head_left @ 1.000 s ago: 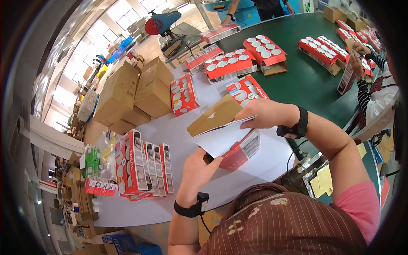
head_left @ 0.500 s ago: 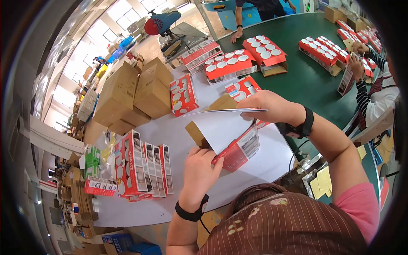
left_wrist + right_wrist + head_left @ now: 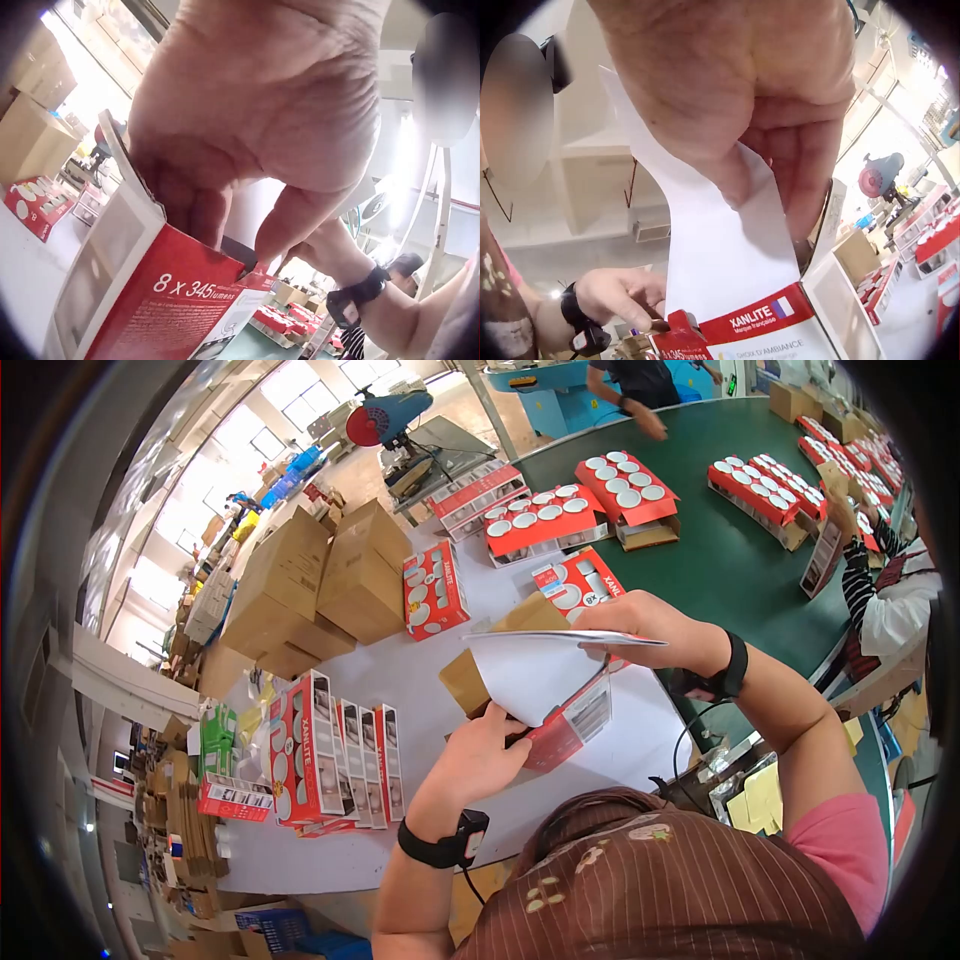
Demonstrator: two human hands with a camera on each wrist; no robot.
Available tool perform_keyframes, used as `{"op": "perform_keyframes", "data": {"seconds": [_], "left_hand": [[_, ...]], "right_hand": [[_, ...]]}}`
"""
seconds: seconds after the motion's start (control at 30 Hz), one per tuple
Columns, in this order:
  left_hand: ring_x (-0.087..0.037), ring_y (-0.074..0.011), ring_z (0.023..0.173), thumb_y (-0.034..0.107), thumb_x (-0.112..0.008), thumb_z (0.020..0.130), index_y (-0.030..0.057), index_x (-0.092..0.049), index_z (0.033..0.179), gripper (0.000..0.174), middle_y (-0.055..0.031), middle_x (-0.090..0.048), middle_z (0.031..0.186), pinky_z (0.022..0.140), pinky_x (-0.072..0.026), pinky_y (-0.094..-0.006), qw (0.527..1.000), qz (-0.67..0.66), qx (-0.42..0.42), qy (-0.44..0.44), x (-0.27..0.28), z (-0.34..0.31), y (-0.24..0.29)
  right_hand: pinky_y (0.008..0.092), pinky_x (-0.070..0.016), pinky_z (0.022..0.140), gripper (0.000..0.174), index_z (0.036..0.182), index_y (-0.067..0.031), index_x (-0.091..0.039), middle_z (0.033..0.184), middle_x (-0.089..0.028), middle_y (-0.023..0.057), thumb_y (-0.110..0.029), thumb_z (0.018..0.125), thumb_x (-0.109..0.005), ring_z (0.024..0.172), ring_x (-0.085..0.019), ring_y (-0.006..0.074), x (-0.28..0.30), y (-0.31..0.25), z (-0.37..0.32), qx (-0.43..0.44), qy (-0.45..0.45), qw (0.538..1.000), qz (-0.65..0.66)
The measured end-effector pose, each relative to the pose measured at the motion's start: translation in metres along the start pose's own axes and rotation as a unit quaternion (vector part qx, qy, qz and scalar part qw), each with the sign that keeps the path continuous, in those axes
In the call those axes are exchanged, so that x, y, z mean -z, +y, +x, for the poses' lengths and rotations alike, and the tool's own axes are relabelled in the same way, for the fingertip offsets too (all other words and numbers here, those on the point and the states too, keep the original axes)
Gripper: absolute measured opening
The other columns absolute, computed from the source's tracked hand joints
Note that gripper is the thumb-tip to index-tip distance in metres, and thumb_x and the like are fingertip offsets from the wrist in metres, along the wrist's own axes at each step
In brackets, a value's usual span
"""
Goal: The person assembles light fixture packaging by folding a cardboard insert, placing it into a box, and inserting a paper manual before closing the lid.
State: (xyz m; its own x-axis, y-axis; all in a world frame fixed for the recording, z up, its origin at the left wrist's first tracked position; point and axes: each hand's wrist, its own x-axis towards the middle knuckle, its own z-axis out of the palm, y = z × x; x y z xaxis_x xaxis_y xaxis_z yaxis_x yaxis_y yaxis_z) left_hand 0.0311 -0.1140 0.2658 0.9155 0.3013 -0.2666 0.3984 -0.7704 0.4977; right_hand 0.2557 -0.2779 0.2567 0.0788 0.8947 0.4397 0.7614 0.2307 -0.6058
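Observation:
A red XANLITE carton (image 3: 565, 740) stands before me, its brown end flaps (image 3: 465, 682) spread and its large flap, white inside (image 3: 525, 672), lifted. My right hand (image 3: 650, 628) pinches that flap's upper edge, thumb on the white side in the right wrist view. At the carton's near left corner my left hand (image 3: 478, 755) grips the opening's edge. In the left wrist view its fingers (image 3: 202, 217) dip inside, their tips hidden, and the thumb is at the red panel (image 3: 176, 300) printed 8 x 345 lumens. The carton's contents are hidden.
Red cartons (image 3: 310, 760) stand at left on the white tabletop (image 3: 440, 840). Brown boxes (image 3: 360, 575) stand behind them. Cartons with white round tops (image 3: 545, 520) line the far side. Across the green table (image 3: 690, 570), one person reaches over and another handles a carton.
My left fingers have shifted to the opening and reach deeper into it. The right hand has moved slightly right with the flap. The far person's arm has swung right over the green table.

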Motion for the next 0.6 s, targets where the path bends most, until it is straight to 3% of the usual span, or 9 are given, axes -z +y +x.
{"op": "perform_keyframes", "data": {"seconds": [0.03, 0.1, 0.17, 0.23, 0.33, 0.4, 0.53, 0.6], "left_hand": [[-0.064, -0.0336, 0.100, 0.023, -0.059, 0.086, -0.0091, -0.054, 0.113, 0.043, -0.0188, -0.068, 0.110, 0.090, -0.0482, -0.0395, 1.000, 0.000, 0.000, 0.004, 0.001, 0.002, -0.005], [-0.064, -0.0252, 0.103, 0.016, -0.063, 0.086, -0.0045, -0.047, 0.128, 0.049, -0.0179, -0.065, 0.115, 0.087, -0.0493, -0.0356, 0.980, -0.194, -0.014, -0.046, 0.001, 0.008, -0.019], [-0.063, -0.0230, 0.102, 0.014, -0.063, 0.086, -0.0036, -0.050, 0.126, 0.046, -0.0161, -0.064, 0.117, 0.087, -0.0490, -0.0342, 0.982, -0.179, -0.013, -0.058, 0.016, 0.004, -0.006], [-0.062, -0.0207, 0.101, 0.013, -0.064, 0.086, -0.0027, -0.054, 0.124, 0.043, -0.0143, -0.062, 0.119, 0.086, -0.0488, -0.0327, 0.984, -0.163, -0.011, -0.073, 0.020, 0.005, -0.004], [-0.061, -0.0191, 0.094, 0.017, -0.066, 0.086, -0.0017, -0.061, 0.116, 0.036, -0.0136, -0.066, 0.109, 0.083, -0.0485, -0.0322, 0.984, -0.173, -0.039, -0.024, 0.010, 0.008, -0.009], [-0.064, -0.0281, 0.090, 0.023, -0.064, 0.084, 0.0019, -0.063, 0.113, 0.036, -0.0143, -0.069, 0.100, 0.081, -0.0487, -0.0378, 0.990, -0.086, 0.077, -0.080, 0.013, 0.009, -0.001], [-0.064, -0.0260, 0.085, 0.024, -0.065, 0.084, -0.0002, -0.063, 0.111, 0.036, -0.0137, -0.069, 0.096, 0.080, -0.0496, -0.0366, 0.995, -0.064, 0.042, -0.062, 0.009, 0.006, 0.004], [-0.059, -0.0139, 0.088, 0.021, -0.065, 0.087, -0.0046, -0.062, 0.112, 0.036, -0.0104, -0.068, 0.094, 0.081, -0.0478, -0.0294, 0.976, -0.184, 0.100, -0.056, 0.013, 0.007, 0.005]], "right_hand": [[0.0360, -0.0505, 0.066, 0.017, 0.100, -0.0040, -0.064, 0.082, -0.066, 0.0120, -0.007, 0.083, -0.063, 0.074, -0.065, 0.0300, 0.001, 0.001, 0.001, 0.021, -0.001, 1.000, 0.012], [0.0361, -0.0504, 0.066, 0.016, 0.100, -0.0043, -0.064, 0.081, -0.065, 0.0118, -0.008, 0.085, -0.063, 0.073, -0.065, 0.0295, 0.005, 0.005, 0.004, 0.001, -0.033, 0.999, 0.013], [0.0361, -0.0503, 0.065, 0.015, 0.099, -0.0046, -0.064, 0.079, -0.065, 0.0117, -0.010, 0.086, -0.063, 0.073, -0.065, 0.0291, 0.007, 0.010, 0.008, -0.017, -0.064, 0.998, 0.016], [0.0361, -0.0499, 0.064, 0.013, 0.098, -0.0053, -0.064, 0.076, -0.064, 0.0114, -0.013, 0.088, -0.062, 0.072, -0.065, 0.0282, 0.006, 0.013, 0.012, 0.057, -0.050, 0.997, -0.002], [0.0379, -0.0502, 0.065, 0.013, 0.098, -0.0059, -0.063, 0.078, -0.065, 0.0114, -0.012, 0.087, -0.063, 0.073, -0.065, 0.0292, 0.010, 0.015, 0.017, 0.026, -0.063, 0.998, -0.002], [0.0388, -0.0501, 0.066, 0.014, 0.098, -0.0064, -0.064, 0.079, -0.066, 0.0115, -0.010, 0.085, -0.063, 0.074, -0.065, 0.0302, 0.009, 0.017, 0.019, 0.040, -0.065, 0.997, -0.002], [0.0413, -0.0501, 0.068, 0.020, 0.100, -0.0083, -0.064, 0.081, -0.067, 0.0123, -0.006, 0.080, -0.065, 0.076, -0.065, 0.0328, 0.011, 0.014, 0.024, 0.024, -0.102, 0.993, -0.050], [0.0408, -0.0500, 0.068, 0.019, 0.099, -0.0090, -0.064, 0.080, -0.066, 0.0124, -0.008, 0.080, -0.065, 0.076, -0.065, 0.0328, 0.015, 0.016, 0.025, 0.051, -0.096, 0.993, -0.036]]}}
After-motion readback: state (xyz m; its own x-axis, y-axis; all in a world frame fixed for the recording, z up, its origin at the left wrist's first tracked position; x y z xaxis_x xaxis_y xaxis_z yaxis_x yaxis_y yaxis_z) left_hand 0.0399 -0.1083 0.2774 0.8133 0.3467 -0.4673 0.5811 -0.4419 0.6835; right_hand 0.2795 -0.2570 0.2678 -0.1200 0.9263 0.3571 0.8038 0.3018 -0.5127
